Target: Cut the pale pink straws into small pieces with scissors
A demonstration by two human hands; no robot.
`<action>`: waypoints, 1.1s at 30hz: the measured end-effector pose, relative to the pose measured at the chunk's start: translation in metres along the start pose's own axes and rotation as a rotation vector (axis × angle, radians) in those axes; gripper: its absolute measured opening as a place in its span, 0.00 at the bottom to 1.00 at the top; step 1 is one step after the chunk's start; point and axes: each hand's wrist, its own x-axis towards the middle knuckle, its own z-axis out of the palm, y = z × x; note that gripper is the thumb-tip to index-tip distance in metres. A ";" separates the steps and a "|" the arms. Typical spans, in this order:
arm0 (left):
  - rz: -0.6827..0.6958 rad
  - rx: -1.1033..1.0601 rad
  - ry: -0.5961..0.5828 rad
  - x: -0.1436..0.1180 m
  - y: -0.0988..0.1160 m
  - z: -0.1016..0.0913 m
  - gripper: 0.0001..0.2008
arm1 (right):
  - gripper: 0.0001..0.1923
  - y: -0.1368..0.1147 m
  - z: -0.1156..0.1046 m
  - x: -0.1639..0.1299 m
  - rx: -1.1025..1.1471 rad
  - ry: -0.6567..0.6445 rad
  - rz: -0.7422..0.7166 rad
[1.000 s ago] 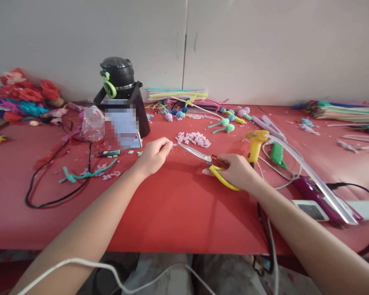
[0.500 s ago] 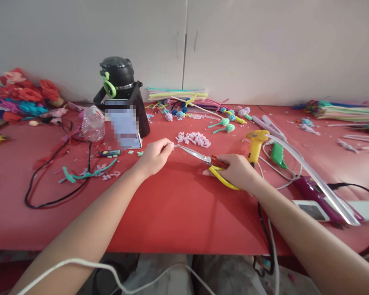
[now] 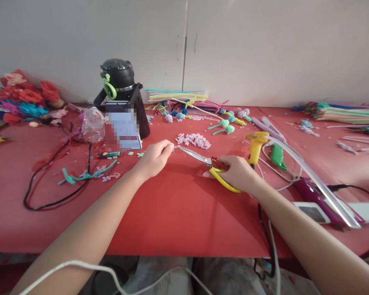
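Green strip [image 3: 92, 176] lies left of the left hand [image 3: 156, 157], whose thumb and finger are pinched on a lilac sliver [image 3: 176, 146] at the tip of the scissors [image 3: 206, 159]. Lilac pieces [image 3: 194, 140] sit beyond, between both hands. Right hand [image 3: 238, 173] is closed around the handles; yellow glue gun [image 3: 254, 150] just beyond.

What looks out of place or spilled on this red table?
Some pale purple bits lie strewn beside a teal strip, left of the left hand and apart from the main heap, so they look stray, though perhaps just offcuts.
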 end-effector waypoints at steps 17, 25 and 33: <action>0.023 0.014 0.006 0.004 -0.002 0.001 0.17 | 0.32 0.000 -0.004 0.000 -0.008 -0.002 -0.001; 0.020 0.017 -0.005 0.004 -0.001 0.002 0.17 | 0.32 0.001 -0.002 0.001 0.012 0.014 0.022; 0.021 0.043 0.001 0.003 0.001 0.002 0.16 | 0.31 0.001 -0.001 0.001 0.011 -0.001 0.038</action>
